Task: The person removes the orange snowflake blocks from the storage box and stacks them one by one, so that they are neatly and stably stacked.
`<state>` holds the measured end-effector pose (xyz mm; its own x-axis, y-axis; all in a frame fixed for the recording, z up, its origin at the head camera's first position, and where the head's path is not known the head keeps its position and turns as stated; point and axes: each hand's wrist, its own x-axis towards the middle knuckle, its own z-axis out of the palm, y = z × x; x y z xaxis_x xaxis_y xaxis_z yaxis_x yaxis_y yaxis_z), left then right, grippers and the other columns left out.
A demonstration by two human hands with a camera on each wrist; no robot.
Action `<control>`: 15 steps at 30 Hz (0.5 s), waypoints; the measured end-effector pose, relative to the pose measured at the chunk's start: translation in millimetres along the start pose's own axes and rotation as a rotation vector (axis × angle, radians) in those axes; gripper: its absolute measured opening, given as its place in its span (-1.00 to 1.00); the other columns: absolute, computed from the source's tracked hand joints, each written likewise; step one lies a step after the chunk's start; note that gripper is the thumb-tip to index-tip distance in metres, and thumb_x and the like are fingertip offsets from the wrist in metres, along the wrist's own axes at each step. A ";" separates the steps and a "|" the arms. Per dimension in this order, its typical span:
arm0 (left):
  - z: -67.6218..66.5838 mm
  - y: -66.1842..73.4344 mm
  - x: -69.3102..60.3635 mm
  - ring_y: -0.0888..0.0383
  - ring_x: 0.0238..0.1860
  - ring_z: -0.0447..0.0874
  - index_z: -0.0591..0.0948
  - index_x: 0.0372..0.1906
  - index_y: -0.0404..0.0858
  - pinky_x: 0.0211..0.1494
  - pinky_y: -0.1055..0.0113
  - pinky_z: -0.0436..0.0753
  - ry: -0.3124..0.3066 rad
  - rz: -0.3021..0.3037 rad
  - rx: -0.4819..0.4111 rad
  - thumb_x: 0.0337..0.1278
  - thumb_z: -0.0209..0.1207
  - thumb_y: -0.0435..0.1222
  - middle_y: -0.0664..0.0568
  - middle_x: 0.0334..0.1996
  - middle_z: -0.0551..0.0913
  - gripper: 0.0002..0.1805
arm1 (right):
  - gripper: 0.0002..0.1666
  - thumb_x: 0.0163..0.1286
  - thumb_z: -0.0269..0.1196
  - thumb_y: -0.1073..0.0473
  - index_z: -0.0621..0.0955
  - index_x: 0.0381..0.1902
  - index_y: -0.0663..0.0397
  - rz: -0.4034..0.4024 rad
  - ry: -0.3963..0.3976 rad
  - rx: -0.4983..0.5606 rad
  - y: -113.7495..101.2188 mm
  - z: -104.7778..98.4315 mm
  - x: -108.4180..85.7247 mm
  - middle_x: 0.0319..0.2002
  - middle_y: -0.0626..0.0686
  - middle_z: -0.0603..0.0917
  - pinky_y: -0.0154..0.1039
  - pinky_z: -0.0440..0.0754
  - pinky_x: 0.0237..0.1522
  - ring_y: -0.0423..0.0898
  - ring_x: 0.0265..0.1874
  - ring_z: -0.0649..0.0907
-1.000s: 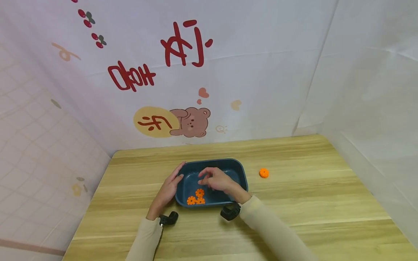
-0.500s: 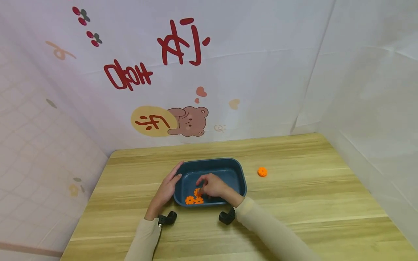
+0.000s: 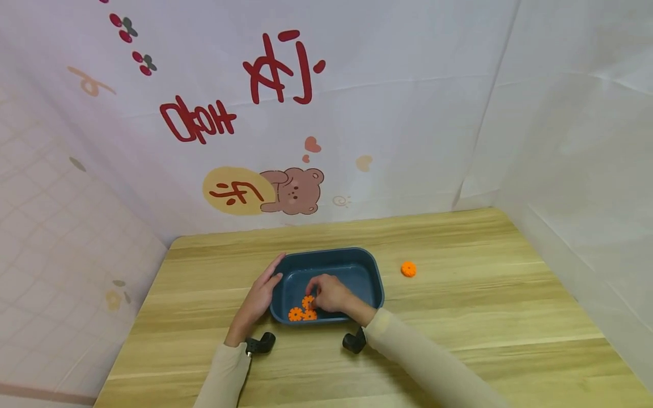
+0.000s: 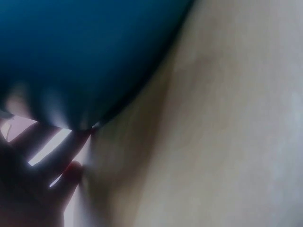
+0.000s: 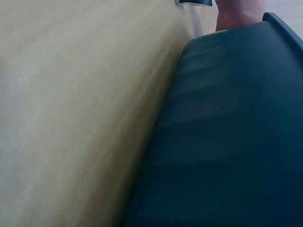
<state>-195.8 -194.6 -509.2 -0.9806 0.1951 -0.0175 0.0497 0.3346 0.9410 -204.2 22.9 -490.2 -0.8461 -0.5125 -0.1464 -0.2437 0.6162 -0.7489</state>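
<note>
Inside the dark blue tray (image 3: 357,281), several orange notched discs (image 3: 295,314) lie at the front left. The right hand (image 3: 330,293) reaches over the front rim, thumb and index finger closed around the uppermost disc (image 3: 308,301) of the group. Against the tray's left wall rests the left hand (image 3: 261,294), its fingers stretched along the rim. In the left wrist view, the left hand's fingers (image 4: 61,153) touch the blue tray (image 4: 94,52). The right wrist view shows the tray's outer wall (image 5: 218,123), but not the right hand's fingertips.
Another orange disc (image 3: 408,269) lies on the wooden table (image 3: 459,317), to the right of the tray. Behind the table hangs a white printed cloth (image 3: 408,113), with further cloth at both sides. A black wrist camera (image 3: 262,343) is on the left wrist.
The right hand has come down and slightly left from mid-tray to the upper disc, and its thumb and index finger have closed there. The left hand stays at the tray's wall.
</note>
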 end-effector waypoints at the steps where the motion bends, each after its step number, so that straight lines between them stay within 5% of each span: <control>1: -0.3 0.0 -0.2 0.06 0.58 -0.09 0.16 0.56 0.05 0.58 -0.08 -0.10 0.001 0.001 0.001 0.59 -0.20 -0.22 0.16 0.56 0.09 -0.46 | -0.78 0.08 0.47 0.33 0.68 -0.29 0.08 -0.001 -0.002 -0.002 -0.2 0.3 0.2 -0.67 -0.11 0.49 -0.36 0.40 -0.53 -0.21 -0.67 0.44; 15: -0.5 0.2 -0.5 0.06 0.58 -0.10 0.16 0.56 0.05 0.58 -0.08 -0.11 -0.005 0.008 0.006 0.59 -0.19 -0.19 0.18 0.56 0.08 -0.46 | -0.77 0.11 0.38 0.40 0.54 -0.34 0.10 -0.047 -0.031 0.006 -0.2 -2.0 -0.8 -0.52 -0.09 0.57 -0.32 0.48 -0.36 -0.20 -0.54 0.51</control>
<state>-195.4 -195.1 -508.9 -0.9792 0.2025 -0.0116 0.0590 0.3389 0.9390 -204.4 24.5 -488.7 -0.8184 -0.5596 -0.1308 -0.2803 0.5874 -0.7592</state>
